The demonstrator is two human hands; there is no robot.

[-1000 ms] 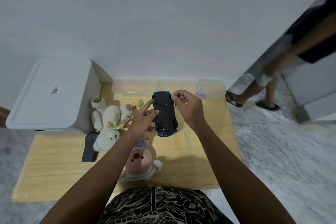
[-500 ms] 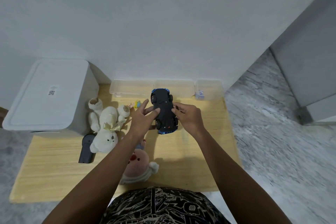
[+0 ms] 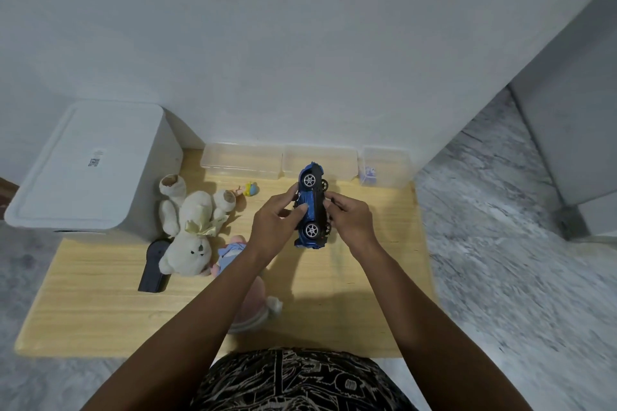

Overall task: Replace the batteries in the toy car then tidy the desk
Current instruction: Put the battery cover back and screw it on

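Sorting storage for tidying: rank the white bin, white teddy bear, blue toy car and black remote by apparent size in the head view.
1. white bin, by far the largest.
2. white teddy bear.
3. blue toy car and black remote: too close to rank. The car is held up nearer the camera, and the bear partly covers the remote.

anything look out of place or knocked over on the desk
The white teddy bear sprawls on its back, its head over the black remote. A small doll lies loose. The toy car, held by both hands, is turned on its side.
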